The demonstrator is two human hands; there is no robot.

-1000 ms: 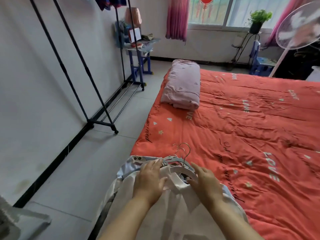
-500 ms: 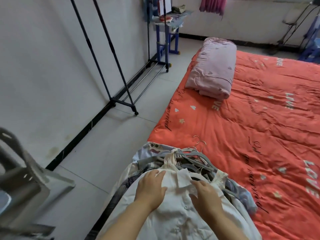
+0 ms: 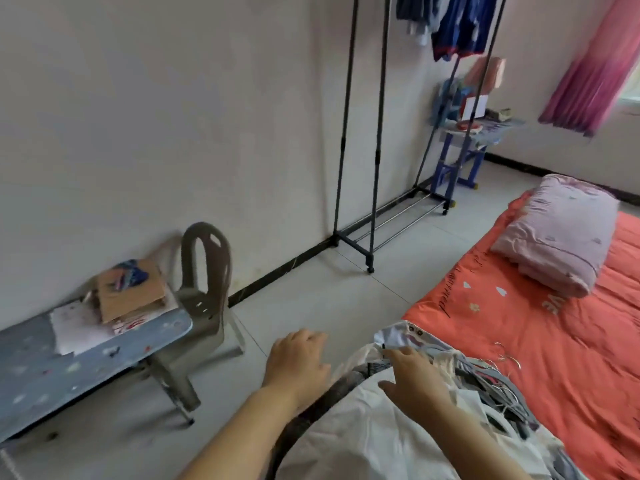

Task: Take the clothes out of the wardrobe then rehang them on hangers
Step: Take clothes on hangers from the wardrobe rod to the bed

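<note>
White shirt (image 3: pixel 374 434) is lying on top of a pile of clothes at the near corner of the bed, over a dark checked garment (image 3: pixel 349 382) and a bundle of grey hangers (image 3: pixel 498 382) with wire hooks. Right hand (image 3: pixel 415 379) is resting on the pile near the collar end, fingers spread and flat, gripping nothing. Left hand (image 3: pixel 298 362) is hovering off the left edge of the pile above the floor, fingers loosely open and empty. Orange quilt (image 3: pixel 519 341) is covering the bed, with a folded pink blanket (image 3: pixel 557 237) lying on it farther back. Black garment rack (image 3: pixel 374 133) is standing against the wall, with blue clothes (image 3: pixel 457 26) hanging at its far end. Grey plastic chair (image 3: pixel 204 285) is standing beside an ironing board (image 3: pixel 69 362) that is carrying cardboard (image 3: pixel 131 292).
</note>
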